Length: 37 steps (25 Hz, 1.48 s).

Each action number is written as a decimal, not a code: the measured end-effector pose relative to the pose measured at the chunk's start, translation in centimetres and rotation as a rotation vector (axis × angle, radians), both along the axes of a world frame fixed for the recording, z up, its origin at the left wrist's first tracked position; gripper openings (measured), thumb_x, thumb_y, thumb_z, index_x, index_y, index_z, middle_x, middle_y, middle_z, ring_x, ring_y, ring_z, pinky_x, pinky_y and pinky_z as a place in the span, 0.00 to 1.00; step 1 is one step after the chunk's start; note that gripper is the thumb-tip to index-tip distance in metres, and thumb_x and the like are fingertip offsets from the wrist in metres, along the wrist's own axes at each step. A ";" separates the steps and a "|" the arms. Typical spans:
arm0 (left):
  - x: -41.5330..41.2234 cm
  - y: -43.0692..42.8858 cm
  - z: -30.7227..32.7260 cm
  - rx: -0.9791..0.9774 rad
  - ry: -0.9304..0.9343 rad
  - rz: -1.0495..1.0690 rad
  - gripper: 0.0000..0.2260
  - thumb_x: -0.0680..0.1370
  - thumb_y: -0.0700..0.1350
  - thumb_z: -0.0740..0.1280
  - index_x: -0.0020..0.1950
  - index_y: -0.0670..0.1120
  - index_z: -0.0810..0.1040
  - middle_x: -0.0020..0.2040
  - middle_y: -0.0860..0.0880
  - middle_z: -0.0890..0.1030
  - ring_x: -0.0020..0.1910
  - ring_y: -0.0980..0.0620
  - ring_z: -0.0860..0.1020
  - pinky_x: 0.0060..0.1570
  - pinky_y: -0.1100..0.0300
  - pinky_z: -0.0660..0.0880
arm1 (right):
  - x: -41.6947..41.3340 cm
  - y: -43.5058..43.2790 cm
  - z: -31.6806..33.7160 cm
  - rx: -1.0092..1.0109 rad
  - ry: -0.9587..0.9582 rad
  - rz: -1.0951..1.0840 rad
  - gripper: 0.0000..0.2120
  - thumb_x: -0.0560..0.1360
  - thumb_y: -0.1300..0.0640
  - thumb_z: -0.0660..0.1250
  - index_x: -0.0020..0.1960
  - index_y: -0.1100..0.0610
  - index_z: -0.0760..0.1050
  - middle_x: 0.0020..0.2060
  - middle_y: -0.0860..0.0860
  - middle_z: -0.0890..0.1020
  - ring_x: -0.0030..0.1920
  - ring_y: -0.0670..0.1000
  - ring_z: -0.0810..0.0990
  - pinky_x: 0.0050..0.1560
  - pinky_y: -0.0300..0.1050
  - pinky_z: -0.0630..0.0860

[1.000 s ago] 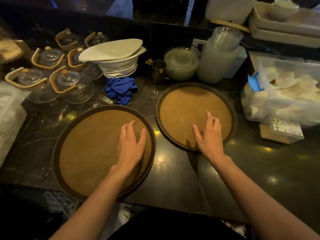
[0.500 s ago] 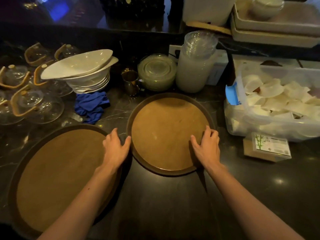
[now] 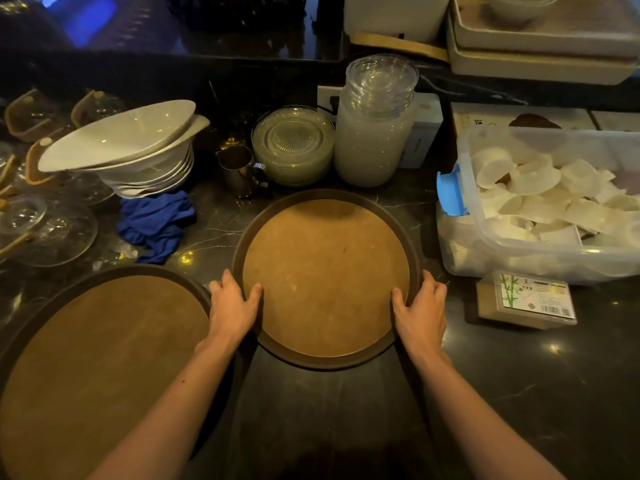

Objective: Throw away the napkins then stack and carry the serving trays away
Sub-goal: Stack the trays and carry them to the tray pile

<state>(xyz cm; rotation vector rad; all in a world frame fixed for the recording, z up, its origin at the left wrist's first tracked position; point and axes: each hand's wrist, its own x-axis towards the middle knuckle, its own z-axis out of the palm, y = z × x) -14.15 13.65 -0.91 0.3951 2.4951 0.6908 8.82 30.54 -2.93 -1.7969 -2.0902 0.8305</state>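
Two round brown serving trays lie flat on the dark marble counter. The smaller tray (image 3: pixel 325 271) is in the middle, and both hands hold it by the rim. My left hand (image 3: pixel 232 306) grips its left edge, thumb on the tray's inner surface. My right hand (image 3: pixel 420 308) grips its right edge the same way. The larger tray (image 3: pixel 97 358) lies at the lower left, its right rim just beside my left hand. Both trays carry nothing. No napkins are on them.
Behind the trays stand stacked white bowls (image 3: pixel 128 150), a blue cloth (image 3: pixel 156 223), a metal jug (image 3: pixel 239 169), glass plates (image 3: pixel 294 145) and stacked glass dishes (image 3: pixel 375 123). A clear bin of white pieces (image 3: pixel 540 202) and a small box (image 3: pixel 526 299) sit at right. Glass lids (image 3: pixel 45 230) lie at left.
My left hand left the larger tray and went to the smaller tray's left rim. My right hand shifted to its right rim. Both now grip that tray. The view turned right.
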 end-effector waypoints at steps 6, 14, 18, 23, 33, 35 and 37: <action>1.0 -0.1 0.2 0.098 0.068 0.081 0.31 0.78 0.51 0.67 0.75 0.39 0.59 0.70 0.37 0.64 0.65 0.38 0.71 0.65 0.47 0.68 | 0.5 0.0 0.6 -0.044 0.088 -0.010 0.33 0.77 0.51 0.68 0.75 0.60 0.60 0.67 0.59 0.69 0.65 0.59 0.73 0.61 0.51 0.71; 3.0 -3.0 2.0 0.271 0.232 0.176 0.26 0.77 0.47 0.69 0.70 0.38 0.66 0.65 0.38 0.69 0.62 0.41 0.72 0.63 0.49 0.70 | 2.8 -3.3 2.2 -0.012 0.245 -0.070 0.30 0.76 0.52 0.70 0.73 0.60 0.65 0.65 0.57 0.72 0.65 0.56 0.72 0.63 0.49 0.69; 4.4 -5.5 3.4 0.349 0.270 0.214 0.24 0.77 0.47 0.69 0.69 0.38 0.68 0.64 0.39 0.70 0.61 0.43 0.72 0.62 0.53 0.68 | 3.6 -4.7 3.7 0.035 0.296 -0.061 0.27 0.75 0.52 0.70 0.70 0.59 0.67 0.62 0.56 0.73 0.62 0.55 0.73 0.60 0.49 0.71; 4.9 -9.5 4.2 0.423 0.312 0.292 0.20 0.75 0.47 0.71 0.64 0.42 0.71 0.60 0.43 0.71 0.57 0.46 0.73 0.61 0.50 0.71 | 3.1 -6.2 4.5 -0.025 0.352 -0.043 0.29 0.74 0.48 0.71 0.69 0.58 0.67 0.64 0.55 0.73 0.64 0.55 0.73 0.64 0.52 0.71; 6.6 -19.7 4.2 0.402 0.421 0.546 0.19 0.76 0.47 0.70 0.63 0.42 0.71 0.60 0.44 0.71 0.55 0.49 0.72 0.58 0.55 0.70 | -2.1 -11.5 4.1 -0.039 0.381 0.222 0.25 0.74 0.48 0.71 0.66 0.57 0.69 0.61 0.53 0.74 0.59 0.52 0.74 0.60 0.51 0.74; 7.0 -21.6 4.2 0.378 0.461 0.617 0.19 0.76 0.46 0.70 0.63 0.41 0.71 0.60 0.42 0.71 0.55 0.51 0.70 0.57 0.59 0.66 | -3.6 -12.9 4.0 -0.053 0.399 0.282 0.23 0.74 0.49 0.71 0.65 0.57 0.69 0.60 0.53 0.74 0.57 0.50 0.74 0.58 0.50 0.75; 7.2 -23.8 4.1 0.342 0.489 0.690 0.20 0.76 0.46 0.70 0.64 0.40 0.70 0.61 0.41 0.70 0.55 0.52 0.69 0.57 0.62 0.64 | -5.5 -14.4 3.9 -0.085 0.407 0.346 0.23 0.74 0.49 0.71 0.64 0.56 0.69 0.59 0.51 0.73 0.56 0.50 0.74 0.58 0.51 0.75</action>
